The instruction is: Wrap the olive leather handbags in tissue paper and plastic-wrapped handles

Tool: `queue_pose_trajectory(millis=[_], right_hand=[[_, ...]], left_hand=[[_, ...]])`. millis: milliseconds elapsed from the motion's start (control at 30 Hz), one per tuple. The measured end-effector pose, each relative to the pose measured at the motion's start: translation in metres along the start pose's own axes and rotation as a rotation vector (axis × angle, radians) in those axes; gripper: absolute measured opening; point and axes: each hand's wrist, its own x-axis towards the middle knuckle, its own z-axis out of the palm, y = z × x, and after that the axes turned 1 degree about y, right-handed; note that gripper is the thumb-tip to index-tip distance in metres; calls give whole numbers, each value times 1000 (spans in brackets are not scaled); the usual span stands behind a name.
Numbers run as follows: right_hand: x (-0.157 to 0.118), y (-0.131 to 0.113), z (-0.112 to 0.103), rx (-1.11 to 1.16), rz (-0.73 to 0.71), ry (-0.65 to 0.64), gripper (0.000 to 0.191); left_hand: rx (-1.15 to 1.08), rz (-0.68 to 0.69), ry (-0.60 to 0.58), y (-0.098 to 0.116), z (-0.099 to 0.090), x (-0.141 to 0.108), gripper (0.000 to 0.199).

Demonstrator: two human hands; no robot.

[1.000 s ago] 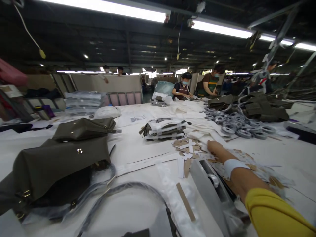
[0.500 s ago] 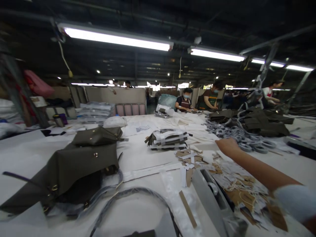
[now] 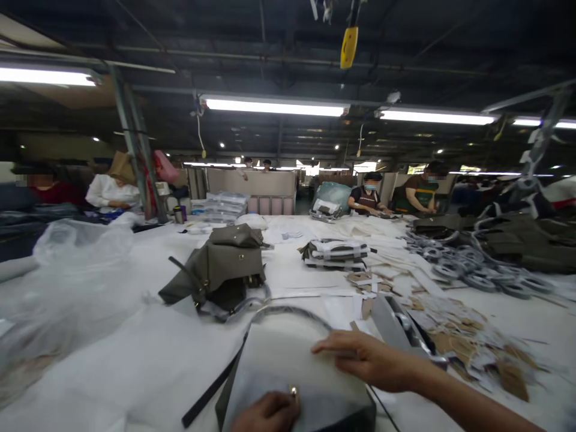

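I see the bag (image 3: pixel 279 357) low centre, handle (image 3: pixel 288 309) up-frame, axis and contents unclear; right hand (image 3: pixel 355 355) unclenched, left hand (image 3: pixel 270 413) I can't tell

hands (image 3: pixel 371 360): 2, bare | right wrist (image 3: pixel 408 371): bare | right forearm (image 3: pixel 459 393): smooth, tapering toward wrist, uncovered to frame edge

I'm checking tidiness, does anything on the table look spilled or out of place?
Yes, the paper and card scraps, strewn loosely over the right side of the table, look messy against the neat stack farther back. I see no clear damage.
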Motion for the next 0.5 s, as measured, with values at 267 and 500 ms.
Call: queue_pose_trajectory(millis=[267,500], right_hand=[[21,6,69,-319,66,-179,64],[21,-5,45,-288,12,-36,59]], left_hand=[[76,7,-34,15,-11,-9,33],[99,42,-120,11,-15,-14,37]])
